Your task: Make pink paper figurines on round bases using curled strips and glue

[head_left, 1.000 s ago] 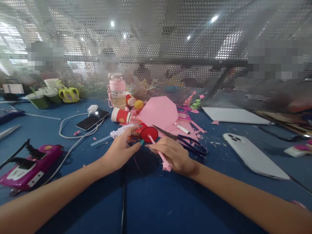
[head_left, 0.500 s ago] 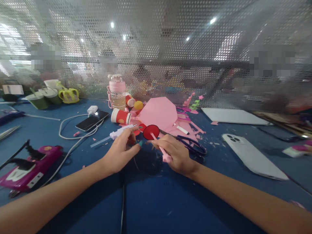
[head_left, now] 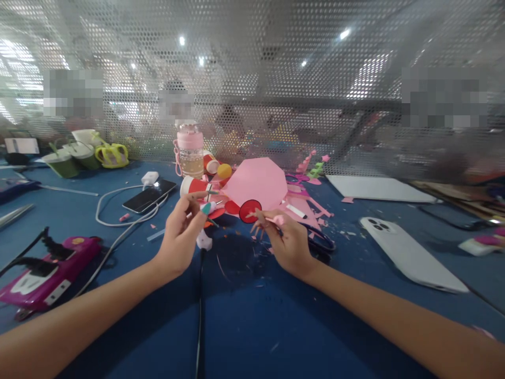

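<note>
My right hand (head_left: 290,237) pinches a thin pink stick (head_left: 270,218) with a small pink star-like end. A red paper disc (head_left: 250,211) with a dark rim sits at the stick's other end. My left hand (head_left: 179,234) is over a pale glue gun (head_left: 204,240), thumb and index finger apart around its metal tip. Part of the gun is hidden behind this hand, so I cannot tell whether they touch. Just beyond lie a red-and-white paper cup (head_left: 193,185), red paper pieces (head_left: 232,207) and a large pink paper octagon (head_left: 256,181).
Dark-handled scissors (head_left: 321,239) lie by my right hand, with a white phone (head_left: 410,252) farther right. To the left are a black phone (head_left: 150,196), a white cable and a magenta power strip (head_left: 51,273). Behind stand a pink-lidded bottle (head_left: 190,150) and a perforated metal screen (head_left: 252,79).
My left hand has drawn back to the left, uncovering the glue gun's handle. The red disc has moved slightly right and away from me, and the stick has turned in my right hand.
</note>
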`<state>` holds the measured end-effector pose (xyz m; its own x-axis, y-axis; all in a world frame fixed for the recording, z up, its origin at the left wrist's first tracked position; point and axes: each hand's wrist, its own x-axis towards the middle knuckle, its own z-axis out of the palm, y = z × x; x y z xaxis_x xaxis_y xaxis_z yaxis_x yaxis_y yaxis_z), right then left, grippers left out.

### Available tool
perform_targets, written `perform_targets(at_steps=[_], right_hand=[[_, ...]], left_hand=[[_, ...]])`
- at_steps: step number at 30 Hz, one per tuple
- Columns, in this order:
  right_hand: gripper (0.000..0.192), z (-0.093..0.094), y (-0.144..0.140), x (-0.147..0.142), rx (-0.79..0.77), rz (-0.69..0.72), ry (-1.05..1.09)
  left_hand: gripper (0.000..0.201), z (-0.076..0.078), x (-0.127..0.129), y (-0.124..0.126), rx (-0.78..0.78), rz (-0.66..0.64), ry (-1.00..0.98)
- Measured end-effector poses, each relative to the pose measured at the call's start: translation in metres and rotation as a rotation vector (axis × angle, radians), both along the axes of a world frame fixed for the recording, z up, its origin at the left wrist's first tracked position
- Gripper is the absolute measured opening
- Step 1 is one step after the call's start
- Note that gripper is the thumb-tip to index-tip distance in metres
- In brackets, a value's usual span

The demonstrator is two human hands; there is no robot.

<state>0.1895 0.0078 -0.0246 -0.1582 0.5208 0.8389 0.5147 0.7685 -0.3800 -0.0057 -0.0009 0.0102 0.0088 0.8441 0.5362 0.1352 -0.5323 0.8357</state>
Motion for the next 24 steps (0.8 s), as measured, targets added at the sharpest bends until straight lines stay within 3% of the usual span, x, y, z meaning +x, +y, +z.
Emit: perform_targets(at_steps=[7, 13, 16, 20, 22, 24], right_hand=[[0.023, 0.005, 0.002, -0.003, -0.264, -0.060, 0.222], [0.029, 0.006, 0.010, 0.000, -0.421, -0.183, 0.473], [0.029, 0.012, 0.017, 0.007, -0.379, -0.184, 0.499], [0.027, 0.021, 0.030, 0.022, -0.167, -0.239, 0.364], [0.026, 0.023, 0.036, 0.029, -0.109, -0.257, 0.313], [0.027, 0.025, 0.039, 0.033, -0.110, -0.258, 0.307]], left_hand=[[0.018, 0.002, -0.006, 0.009, 0.084, 0.034, -0.164], [0.019, 0.001, -0.007, 0.003, 0.118, 0.000, -0.087], [0.025, 0.001, -0.004, -0.002, 0.080, -0.081, 0.127], [0.023, 0.001, -0.001, -0.002, 0.052, -0.163, 0.617], [0.016, 0.001, 0.000, -0.001, 0.147, -0.207, 0.805], [0.023, 0.000, -0.001, -0.001, 0.294, -0.239, 0.908]])
